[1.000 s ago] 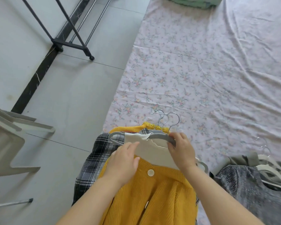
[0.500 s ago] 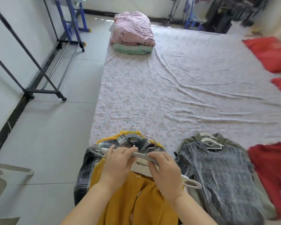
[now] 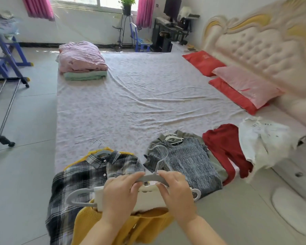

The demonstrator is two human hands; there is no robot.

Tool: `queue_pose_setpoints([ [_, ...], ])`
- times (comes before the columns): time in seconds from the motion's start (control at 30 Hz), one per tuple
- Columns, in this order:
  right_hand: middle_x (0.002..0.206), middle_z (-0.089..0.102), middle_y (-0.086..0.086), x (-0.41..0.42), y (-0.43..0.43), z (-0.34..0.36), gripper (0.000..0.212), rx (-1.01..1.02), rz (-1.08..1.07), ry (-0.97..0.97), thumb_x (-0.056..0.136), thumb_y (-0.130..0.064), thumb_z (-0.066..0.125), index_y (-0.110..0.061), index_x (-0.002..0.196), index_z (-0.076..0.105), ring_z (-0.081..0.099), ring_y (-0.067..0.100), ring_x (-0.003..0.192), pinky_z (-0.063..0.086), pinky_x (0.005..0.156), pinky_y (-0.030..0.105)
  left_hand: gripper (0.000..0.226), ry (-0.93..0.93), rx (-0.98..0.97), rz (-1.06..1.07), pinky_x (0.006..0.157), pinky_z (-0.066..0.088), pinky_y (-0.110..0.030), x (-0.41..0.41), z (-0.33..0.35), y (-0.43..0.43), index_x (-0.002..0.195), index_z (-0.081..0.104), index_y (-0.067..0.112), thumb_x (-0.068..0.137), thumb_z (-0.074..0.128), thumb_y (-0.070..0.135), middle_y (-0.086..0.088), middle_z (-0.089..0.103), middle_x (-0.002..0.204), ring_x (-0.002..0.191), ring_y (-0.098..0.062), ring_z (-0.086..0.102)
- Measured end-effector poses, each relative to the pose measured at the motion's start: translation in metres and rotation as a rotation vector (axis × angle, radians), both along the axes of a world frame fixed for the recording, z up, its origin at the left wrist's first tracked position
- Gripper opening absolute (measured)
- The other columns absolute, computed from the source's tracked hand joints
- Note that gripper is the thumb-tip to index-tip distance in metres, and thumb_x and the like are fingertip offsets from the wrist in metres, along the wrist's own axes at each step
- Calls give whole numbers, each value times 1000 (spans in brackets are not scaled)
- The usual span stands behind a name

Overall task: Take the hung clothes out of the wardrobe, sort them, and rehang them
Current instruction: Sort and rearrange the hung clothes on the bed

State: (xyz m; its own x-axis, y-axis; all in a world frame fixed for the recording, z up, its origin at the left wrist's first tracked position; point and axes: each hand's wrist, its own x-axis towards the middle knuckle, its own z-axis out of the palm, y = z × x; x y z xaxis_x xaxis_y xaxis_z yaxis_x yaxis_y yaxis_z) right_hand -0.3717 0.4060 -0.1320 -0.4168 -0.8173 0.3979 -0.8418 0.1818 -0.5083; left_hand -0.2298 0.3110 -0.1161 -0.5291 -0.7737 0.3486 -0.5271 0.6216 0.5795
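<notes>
Bottom centre, the left hand [image 3: 120, 195] and right hand [image 3: 177, 194] pinch the grey hanger [image 3: 149, 177] in curled fingers, its white top [image 3: 99, 197] over the yellow cardigan [image 3: 148, 227]. Tilted, the top could slide off.

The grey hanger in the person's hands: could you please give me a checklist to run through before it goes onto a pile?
1. Left hand grips the grey hanger: ok.
2. Right hand grips it too: ok.
3. White top seated on both hanger shoulders: cannot tell, hands cover it.
4. Hook clear of the grey sweater: cannot tell.
5. Bare bed sheet free beyond the piles: ok.
</notes>
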Motion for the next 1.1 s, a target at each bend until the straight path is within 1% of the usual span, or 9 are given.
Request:
queue_pose_setpoints([
  [0.1, 90, 63, 1, -21, 38, -1, 40, 37, -28, -52, 75, -8, 69, -18, 114, 64, 61, 21, 83, 41, 78, 22, 41, -48, -40, -42, 56, 48, -26, -21, 6, 27, 80, 74, 30, 47, 91, 14, 11, 67, 61, 53, -6, 62],
  [0.2, 89, 62, -3, -46, 75, 2, 40, 22, -81, -55, 79, -17, 65, -24, 118, 63, 63, 15, 78, 46, 72, 23, 41, -95, -60, -91, 59, 49, -25, -51, 13, 53, 79, 74, 31, 45, 92, 15, 11, 68, 61, 52, -8, 62],
  [0.33, 86, 61, -8, -94, 126, 15, 43, -13, -152, 16, 78, -22, 65, -26, 120, 61, 59, 5, 73, 47, 61, 19, 38, -42, -102, -171, 58, 50, -31, -107, 22, 93, 83, 75, 27, 52, 89, 12, 7, 70, 64, 54, -12, 65],
  [0.43, 87, 61, -6, -141, 165, 22, 43, -41, -177, 37, 80, -21, 63, -25, 123, 60, 61, 10, 73, 53, 57, 27, 35, -41, -108, -206, 58, 49, -32, -156, 28, 130, 88, 75, 26, 59, 86, 12, 6, 70, 65, 56, -14, 65],
  [0.57, 88, 61, -4, -210, 217, 34, 44, -33, -168, 54, 81, -18, 66, -24, 124, 59, 62, 13, 72, 53, 54, 28, 28, -63, -2, -183, 77, 44, -32, -225, 35, 179, 107, 67, 37, 81, 68, 26, 5, 72, 88, 82, -18, 65],
  [0.7, 88, 61, -1, -278, 257, 44, 44, -38, -170, 91, 82, -14, 67, -22, 124, 59, 62, 17, 73, 54, 54, 32, 28, 24, 91, -198, 86, 45, -37, -295, 36, 219, 113, 65, 35, 86, 62, 28, 3, 71, 100, 93, -19, 63],
  [0.9, 85, 66, -1, -370, 290, 57, 43, -63, -228, 203, 74, -12, 76, -20, 116, 65, 65, 14, 69, 53, 51, 26, 31, 68, 151, -257, 77, 45, -34, -385, 38, 252, 117, 62, 34, 87, 60, 25, 1, 70, 90, 84, -20, 62],
  [1.03, 82, 67, -2, -434, 295, 60, 42, -45, -252, 277, 72, -12, 78, -19, 112, 68, 64, 14, 63, 47, 48, 19, 33, 72, 201, -323, 76, 43, -26, -443, 31, 254, 123, 58, 32, 90, 55, 24, 5, 68, 100, 91, -16, 61],
  [1.1, 84, 67, 0, -468, 295, 58, 42, -49, -249, 271, 73, -11, 77, -18, 113, 67, 65, 16, 65, 51, 49, 24, 35, 80, 207, -379, 71, 38, -23, -472, 26, 253, 125, 56, 29, 91, 55, 24, 9, 63, 86, 85, -15, 58],
])
